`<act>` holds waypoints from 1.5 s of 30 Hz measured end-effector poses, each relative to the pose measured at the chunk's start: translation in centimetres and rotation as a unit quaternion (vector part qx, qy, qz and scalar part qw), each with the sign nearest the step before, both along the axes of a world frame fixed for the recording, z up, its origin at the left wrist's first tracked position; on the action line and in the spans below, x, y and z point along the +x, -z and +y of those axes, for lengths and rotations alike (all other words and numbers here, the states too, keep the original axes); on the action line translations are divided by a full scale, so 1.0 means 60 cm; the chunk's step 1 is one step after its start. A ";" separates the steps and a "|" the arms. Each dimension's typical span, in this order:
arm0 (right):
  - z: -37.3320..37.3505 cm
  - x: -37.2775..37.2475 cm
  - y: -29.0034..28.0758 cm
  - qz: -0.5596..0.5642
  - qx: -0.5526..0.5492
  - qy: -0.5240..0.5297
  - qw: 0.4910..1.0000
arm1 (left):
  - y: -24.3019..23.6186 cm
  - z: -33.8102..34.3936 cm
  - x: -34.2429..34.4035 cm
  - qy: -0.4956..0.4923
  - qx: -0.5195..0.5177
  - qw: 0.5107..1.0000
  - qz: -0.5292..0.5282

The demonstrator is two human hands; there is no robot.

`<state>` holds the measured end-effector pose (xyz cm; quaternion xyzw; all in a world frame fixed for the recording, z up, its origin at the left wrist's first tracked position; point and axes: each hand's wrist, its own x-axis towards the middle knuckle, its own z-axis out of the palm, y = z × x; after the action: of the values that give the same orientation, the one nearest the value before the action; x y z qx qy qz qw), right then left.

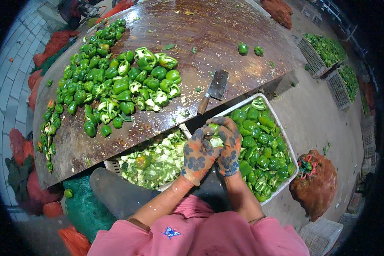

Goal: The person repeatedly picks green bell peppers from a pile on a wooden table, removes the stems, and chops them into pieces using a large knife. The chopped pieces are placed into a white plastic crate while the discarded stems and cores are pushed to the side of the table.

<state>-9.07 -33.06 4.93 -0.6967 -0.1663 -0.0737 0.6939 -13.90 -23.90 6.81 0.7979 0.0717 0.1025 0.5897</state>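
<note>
My left hand (197, 157) and my right hand (228, 151), in patterned orange work gloves, meet in the lower middle, closed around a green pepper piece (214, 130) with pale flesh showing. Just below them, a white crate (292, 168) of glossy green peppers stands to the right, and a second crate (114, 167) of pale cores and trimmings to the left. A cleaver (217, 85) with a wooden handle lies on the wooden tabletop (187, 38) above my hands, beside a heap of whole and cut green peppers (113, 85).
A red mesh sack (313, 190) sits on the floor at the right. Crates of greens (311, 59) stand beyond the table, with an upturned white crate (321, 239) at lower right. A green mesh sack (85, 205) and red sacks line the table's left side.
</note>
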 end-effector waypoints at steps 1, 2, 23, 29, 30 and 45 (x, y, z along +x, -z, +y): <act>0.003 0.001 -0.008 -0.017 -0.012 -0.015 1.000 | 0.003 0.001 -0.001 -0.005 -0.008 1.000 -0.001; 0.007 0.001 -0.017 -0.035 -0.023 -0.030 0.999 | 0.010 0.009 0.001 -0.016 -0.052 0.998 -0.010; 0.036 0.020 0.024 0.308 0.362 -0.099 0.874 | 0.036 0.038 0.010 -0.005 -0.039 0.999 0.007; 0.019 0.087 0.016 0.165 0.053 0.068 0.983 | 0.056 0.050 0.059 -0.054 -0.061 0.997 0.005; -0.002 0.102 0.014 0.034 -0.139 0.123 0.982 | 0.058 0.064 0.059 -0.054 -0.112 0.990 0.059; -0.190 0.198 0.202 0.038 -0.319 0.206 0.924 | 0.123 0.292 0.343 0.038 0.543 0.829 0.124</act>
<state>2.81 -44.47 -7.16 -0.9026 -0.0075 -0.1318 0.4098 6.70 -6.36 -0.56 0.9976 0.0472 0.0026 0.0507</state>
